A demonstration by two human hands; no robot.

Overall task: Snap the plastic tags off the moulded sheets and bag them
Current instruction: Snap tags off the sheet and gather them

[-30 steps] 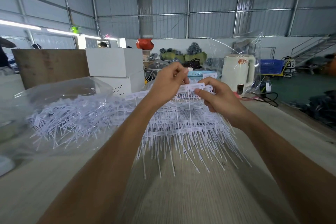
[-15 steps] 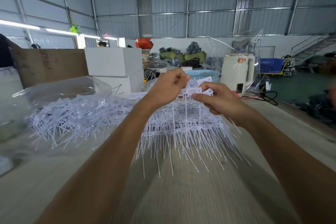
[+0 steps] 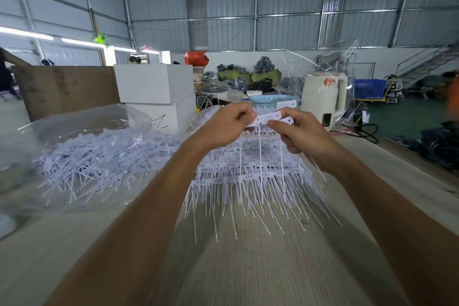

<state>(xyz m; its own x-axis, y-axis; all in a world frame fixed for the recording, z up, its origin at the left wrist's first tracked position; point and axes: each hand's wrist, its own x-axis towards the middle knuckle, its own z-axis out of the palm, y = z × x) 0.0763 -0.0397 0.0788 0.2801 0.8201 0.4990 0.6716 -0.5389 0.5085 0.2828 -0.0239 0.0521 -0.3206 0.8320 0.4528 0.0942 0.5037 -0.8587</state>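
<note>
Fingers of the left hand (image 3: pixel 224 123) are curled, pinching the near end of a white moulded sheet (image 3: pixel 270 118) between thumb and fingertips, held up above the middle of the desk (image 3: pixel 260 268). Further left, toward the desk's left edge, a clear plastic bag (image 3: pixel 82 136) lies open on its side, and a loose heap of snapped-off tags (image 3: pixel 94 166) fills it, thin white stems pointing every way. The sheet in the hands is a flat white strip of joined heads with small round holes, tilted slightly up to the right, and long thin stems hang down from it. Just below it, on the middle of the desk, rests a stack of moulded sheets (image 3: pixel 250 176), their heads in rows and their stems fanning out toward the near edge. The right hand (image 3: pixel 305 136) is also closed on the strip, fingers curled over its top and thumb beneath, touching it just beside the left hand; a few stems trail past the right wrist. Behind the hands, at the desk's far edge, stand two stacked white boxes (image 3: pixel 154 84), a pale blue basket (image 3: pixel 270 100) and a white appliance (image 3: pixel 323 99) partly wrapped in clear film.
</note>
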